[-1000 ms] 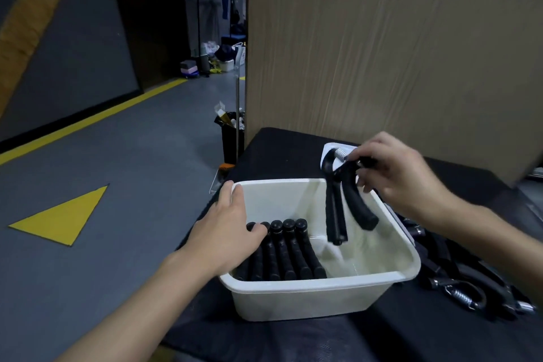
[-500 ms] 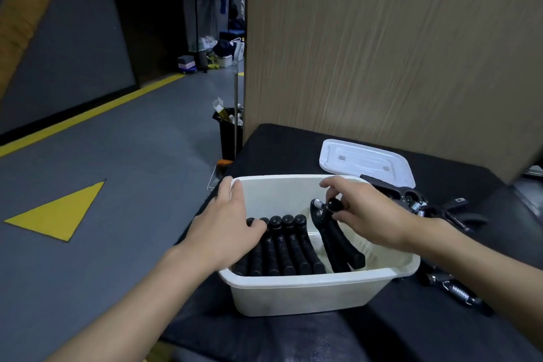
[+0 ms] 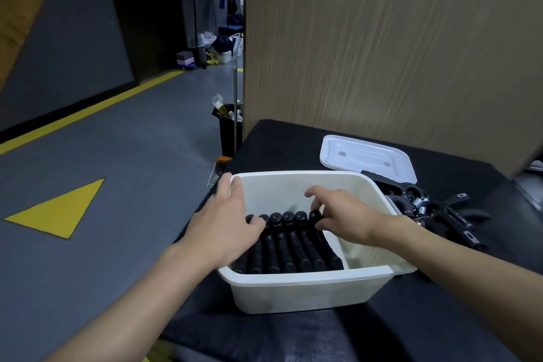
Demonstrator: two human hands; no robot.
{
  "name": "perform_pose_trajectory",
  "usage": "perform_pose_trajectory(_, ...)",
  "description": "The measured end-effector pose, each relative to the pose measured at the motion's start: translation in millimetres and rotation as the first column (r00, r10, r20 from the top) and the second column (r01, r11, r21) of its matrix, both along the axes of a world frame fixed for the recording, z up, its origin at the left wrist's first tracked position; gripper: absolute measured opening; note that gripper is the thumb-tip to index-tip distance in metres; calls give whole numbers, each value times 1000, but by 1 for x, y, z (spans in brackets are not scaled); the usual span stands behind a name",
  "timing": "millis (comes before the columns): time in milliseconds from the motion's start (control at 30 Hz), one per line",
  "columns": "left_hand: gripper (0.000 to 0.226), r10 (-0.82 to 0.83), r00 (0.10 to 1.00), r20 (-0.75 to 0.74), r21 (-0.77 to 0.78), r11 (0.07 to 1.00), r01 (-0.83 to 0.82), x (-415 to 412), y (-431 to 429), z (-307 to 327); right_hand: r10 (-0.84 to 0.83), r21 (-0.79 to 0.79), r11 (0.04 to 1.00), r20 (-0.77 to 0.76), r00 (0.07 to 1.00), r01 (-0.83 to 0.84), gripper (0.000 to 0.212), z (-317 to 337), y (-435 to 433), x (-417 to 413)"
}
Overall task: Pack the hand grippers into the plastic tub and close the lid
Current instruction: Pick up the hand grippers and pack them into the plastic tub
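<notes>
No brand, label or readable writing is showing on anything here; the small marks on the lid and on the loose grippers are too small to make out.

On the left, the left hand (image 3: 226, 223) is lying flat with its fingers spread, the thumb resting over the far left corner of the plastic tub (image 3: 308, 288) and the fingers pressing down on the leftmost of the packed hand grippers (image 3: 289, 247). It is closing on nothing. The tub is sitting on the black table (image 3: 382, 332), and the black handles inside it are lying side by side in a row along its left part, their round caps pointing away from the person.

Further right, the right hand (image 3: 342, 216) is reaching into the tub, with its thumb and fingertips pinching together on the cap of the rightmost handle in the row, index finger lifting above.

Behind the tub, the white lid (image 3: 367, 157) is lying flat on the table, off the tub. To its right, a pile of loose grippers (image 3: 432, 211) is lying on the table just beside the tub's right wall.
</notes>
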State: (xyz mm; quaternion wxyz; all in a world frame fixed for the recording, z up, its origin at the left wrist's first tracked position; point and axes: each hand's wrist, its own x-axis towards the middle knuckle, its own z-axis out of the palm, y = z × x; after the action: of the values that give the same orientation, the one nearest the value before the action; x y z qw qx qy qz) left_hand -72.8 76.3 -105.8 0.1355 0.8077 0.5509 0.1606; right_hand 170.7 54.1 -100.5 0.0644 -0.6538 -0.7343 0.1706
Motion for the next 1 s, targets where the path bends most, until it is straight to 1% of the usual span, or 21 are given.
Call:
perform_pose_trajectory(67, 66, 2, 1000, 5, 6, 1000, -2, 0, 0, 0, -20, -3, 1000, -42, 999, 20, 48, -2, 1, -2)
perform_pose_trajectory(133, 66, 6, 1000, 4, 5, 1000, -6, 0, 0, 1, -45, -6, 999, -44, 998, 44, 41, -2, 1, -2)
perform_pose_trajectory(200, 68, 8, 1000, -1, 1, 1000, -8, 0, -1, 1, -102, -60, 993, -29, 994, 100, 40, -2, -1, 0)
perform_pose_trajectory(267, 70, 12, 1000, -6, -5, 1000, -12, 1, -1, 1, -201, -229, 957, -85, 976, 177, 43, -1, -5, 1)
perform_pose_trajectory(300, 70, 14, 1000, -3, -5, 1000, -14, 0, -1, 0, -254, -335, 920, -123, 959, 201, 43, -1, -8, 0)
perform_pose_trajectory(333, 70, 13, 1000, 2, -5, 1000, -13, 0, 0, 0, -294, -425, 881, -150, 944, 207, 40, 0, -11, -3)
perform_pose_trajectory(400, 68, 8, 1000, 12, -2, 1000, -8, 0, 0, 1, -307, -500, 846, -171, 936, 187, 26, 4, -15, -8)
perform_pose_trajectory(467, 69, 8, 1000, 6, -3, 1000, -8, 0, 0, 1, -309, -506, 845, -196, 930, 174, 18, 4, -15, -10)
perform_pose_trajectory(633, 64, 8, 1000, 14, -9, 1000, -8, 0, -1, 3, -353, -477, 854, -232, 907, 210, 27, -1, -10, -12)
perform_pose_trajectory(767, 62, 2, 1000, 8, -14, 1000, -2, 0, -3, 6, -364, -444, 867, -255, 896, 226, 21, -4, -10, -13)
perform_pose_trajectory(833, 61, 7, 1000, 4, -19, 1000, -7, 0, -5, 9, -352, -425, 875, -236, 906, 230, 18, -2, -9, -15)
perform_pose_trajectory(1000, 61, 6, 1000, 9, -14, 1000, -6, 1, -8, 13, -352, -411, 874, -164, 921, 261, 21, 4, -4, -21)
